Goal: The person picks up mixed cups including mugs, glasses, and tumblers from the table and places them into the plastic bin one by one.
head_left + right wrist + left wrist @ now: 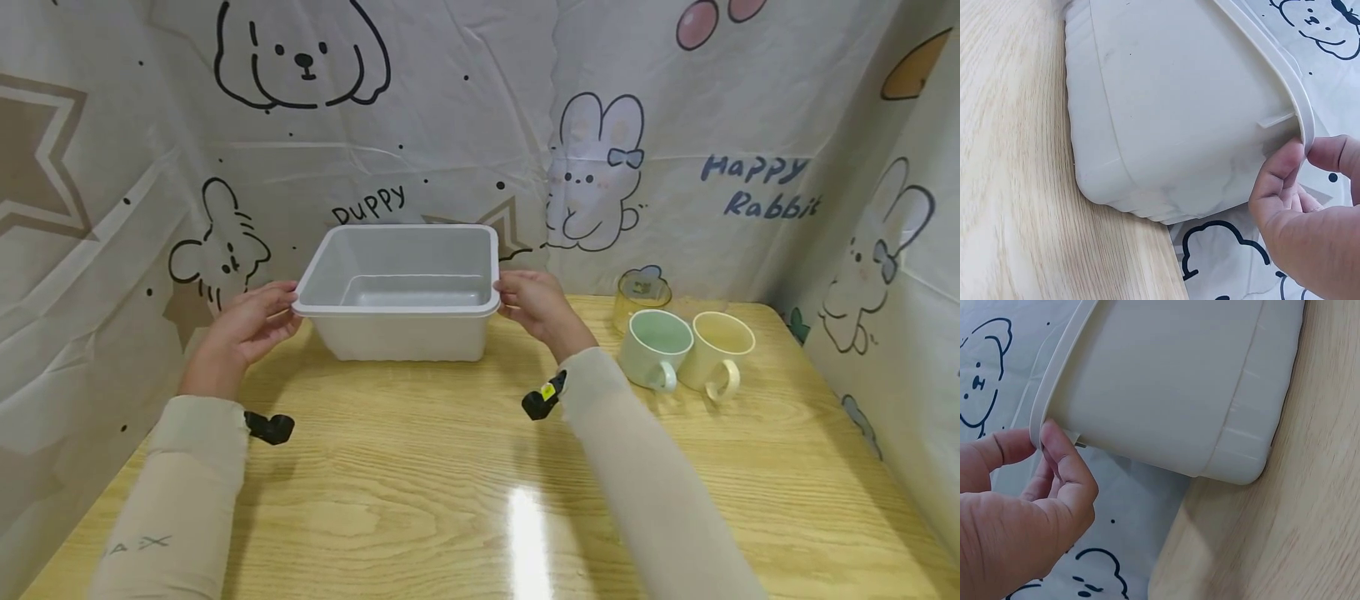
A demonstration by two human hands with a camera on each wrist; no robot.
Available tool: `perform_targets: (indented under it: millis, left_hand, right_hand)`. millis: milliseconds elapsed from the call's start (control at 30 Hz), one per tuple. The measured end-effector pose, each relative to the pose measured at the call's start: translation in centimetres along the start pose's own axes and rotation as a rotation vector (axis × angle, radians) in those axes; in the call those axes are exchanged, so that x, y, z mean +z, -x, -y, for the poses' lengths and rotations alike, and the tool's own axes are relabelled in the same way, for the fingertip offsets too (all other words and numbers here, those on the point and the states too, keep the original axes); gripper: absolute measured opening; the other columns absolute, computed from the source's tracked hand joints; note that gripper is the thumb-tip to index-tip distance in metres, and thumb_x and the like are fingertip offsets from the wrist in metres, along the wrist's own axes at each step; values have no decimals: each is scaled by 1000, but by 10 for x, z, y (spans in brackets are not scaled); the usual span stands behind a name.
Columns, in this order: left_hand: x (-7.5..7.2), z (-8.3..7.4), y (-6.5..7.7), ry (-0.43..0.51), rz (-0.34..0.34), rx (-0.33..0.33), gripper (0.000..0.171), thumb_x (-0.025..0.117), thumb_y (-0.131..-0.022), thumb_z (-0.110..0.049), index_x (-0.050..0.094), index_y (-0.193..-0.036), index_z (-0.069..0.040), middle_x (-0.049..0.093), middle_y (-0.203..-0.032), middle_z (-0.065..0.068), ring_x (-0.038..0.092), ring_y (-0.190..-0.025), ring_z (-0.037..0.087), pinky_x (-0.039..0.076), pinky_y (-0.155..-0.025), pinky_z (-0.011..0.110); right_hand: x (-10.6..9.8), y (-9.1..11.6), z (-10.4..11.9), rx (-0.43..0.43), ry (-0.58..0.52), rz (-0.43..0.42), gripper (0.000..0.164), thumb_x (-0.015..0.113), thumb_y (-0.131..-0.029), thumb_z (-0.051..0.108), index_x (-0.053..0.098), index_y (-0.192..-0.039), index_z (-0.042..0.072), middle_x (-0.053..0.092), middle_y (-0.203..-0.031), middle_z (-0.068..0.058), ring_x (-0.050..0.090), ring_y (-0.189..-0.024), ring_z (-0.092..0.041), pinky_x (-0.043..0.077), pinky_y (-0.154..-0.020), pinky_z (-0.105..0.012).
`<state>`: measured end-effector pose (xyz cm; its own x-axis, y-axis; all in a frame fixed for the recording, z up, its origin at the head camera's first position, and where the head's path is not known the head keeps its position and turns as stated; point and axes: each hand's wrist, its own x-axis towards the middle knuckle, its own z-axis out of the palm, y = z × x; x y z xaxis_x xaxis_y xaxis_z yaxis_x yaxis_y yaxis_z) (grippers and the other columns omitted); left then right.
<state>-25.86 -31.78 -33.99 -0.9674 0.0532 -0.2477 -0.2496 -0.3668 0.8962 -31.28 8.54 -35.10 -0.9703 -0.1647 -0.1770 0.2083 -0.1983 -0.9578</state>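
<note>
Two sleeved hands pinch one tub; seemingly three cups.

The bin looks like smooth plastic, faintly shiny from where I stand; the surface is grained wood or wood-look, glossy under the light. Smooth mugs, see-through cup, creased cloth-like backdrop, matt cloth sleeves.

Both arms forward, apart; left grip, right grip in thumb-and-finger pinches
</note>
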Motion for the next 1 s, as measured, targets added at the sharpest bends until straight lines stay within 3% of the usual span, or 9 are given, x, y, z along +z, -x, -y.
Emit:
perform_targets:
  millis: [300, 467, 733, 1000]
  left_hand:
    - [14, 4, -4, -22, -38, -2, 24, 65, -99, -3, 61, -121, -10, 47, -129, 7, 60, -100, 13, 56, -78, 23]
    - [20, 5, -6, -43, -14, -8, 24, 64, -100, -3, 61, -123, -10, 47, -130, 7, 60, -101, 13, 55, -78, 22]
    - [33, 10, -9, -33, -23, 0, 16, 64, -100, -2, 66, -115, -9, 57, -119, 5, 63, -96, 14, 56, -78, 24]
    - [46, 17, -11, -108, -33, 8, 24, 62, -102, -7, 59, -126, -9, 54, -124, 6, 62, -98, 13, 57, -79, 23]
  right_hand:
    - [-14, 3, 1, -6, -3, 2, 35, 58, -98, 0, 58, -131, -11, 65, -97, -8, 60, -80, -16, 52, -72, -26]
    - [-21, 2, 2, 0, -8, -12, 33, 58, -98, 0, 58, -129, -10, 64, -93, -6, 60, -79, -15, 53, -71, -25]
    - [-35, 11, 7, 5, 38, -7, 35, 56, -99, 1, 55, -131, -11, 64, -95, -5, 60, -81, -14, 54, -74, -26]
    - [-50, 15, 10, 7, 36, 0, 22, 57, -100, 2, 59, -120, -6, 64, -94, -4, 61, -81, -14, 54, -74, -25]
